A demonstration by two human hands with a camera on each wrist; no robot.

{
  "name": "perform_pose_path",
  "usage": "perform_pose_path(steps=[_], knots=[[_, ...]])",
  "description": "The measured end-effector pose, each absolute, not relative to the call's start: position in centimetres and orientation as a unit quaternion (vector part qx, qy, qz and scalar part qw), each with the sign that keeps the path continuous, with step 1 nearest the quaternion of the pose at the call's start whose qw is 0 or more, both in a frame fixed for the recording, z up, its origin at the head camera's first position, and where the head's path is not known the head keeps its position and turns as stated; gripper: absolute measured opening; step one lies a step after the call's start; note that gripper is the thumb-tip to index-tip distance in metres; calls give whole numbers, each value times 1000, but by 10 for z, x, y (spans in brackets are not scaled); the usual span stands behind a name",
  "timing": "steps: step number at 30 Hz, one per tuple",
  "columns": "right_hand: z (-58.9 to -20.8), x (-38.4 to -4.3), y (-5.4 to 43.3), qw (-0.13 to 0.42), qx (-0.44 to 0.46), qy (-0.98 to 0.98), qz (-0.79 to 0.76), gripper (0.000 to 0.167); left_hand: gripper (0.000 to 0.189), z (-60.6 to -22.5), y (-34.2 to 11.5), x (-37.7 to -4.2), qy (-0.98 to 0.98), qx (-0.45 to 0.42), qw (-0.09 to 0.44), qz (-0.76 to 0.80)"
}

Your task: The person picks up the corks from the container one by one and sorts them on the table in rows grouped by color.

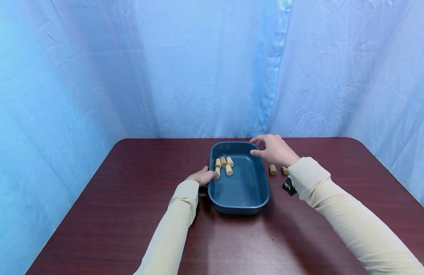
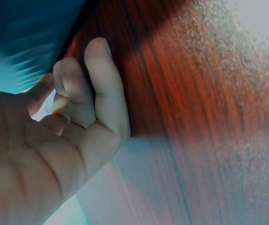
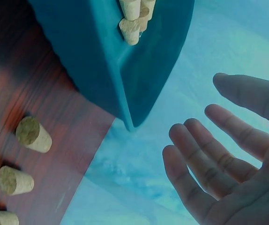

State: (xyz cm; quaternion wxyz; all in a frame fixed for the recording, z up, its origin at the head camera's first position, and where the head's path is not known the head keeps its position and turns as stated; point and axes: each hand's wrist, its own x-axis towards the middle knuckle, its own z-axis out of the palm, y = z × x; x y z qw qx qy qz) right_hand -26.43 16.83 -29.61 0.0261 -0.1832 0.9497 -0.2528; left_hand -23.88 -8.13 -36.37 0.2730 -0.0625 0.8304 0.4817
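Note:
A dark blue rectangular tray [image 1: 239, 209] stands on the table, with several tapered corks [image 1: 229, 170] grouped at the left of its floor. My left hand [image 1: 202, 177] grips the tray's left wall, thumb over the rim beside the corks. In the left wrist view its fingers [image 2: 107, 93] bend along the outer side of the wall. Above the tray's far right corner is my right hand [image 1: 273, 148], holding nothing. The right wrist view shows its fingers [image 3: 209, 161] spread and relaxed, apart from the tray.
To the right of the tray, a cork [image 1: 272, 169] and others lie on the dark red wooden table [image 1: 129, 214]; one is partly hidden by the right sleeve [image 1: 308, 177]. Light blue curtains [image 1: 205, 68] hang behind the table and at both sides.

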Motion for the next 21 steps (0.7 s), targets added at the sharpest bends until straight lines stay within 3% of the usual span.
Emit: perform_pose_path(steps=[21], knots=[[-306, -281, 136, 72, -180, 943, -272, 42, 72, -372, -81, -246, 835, -71, 265, 477]])
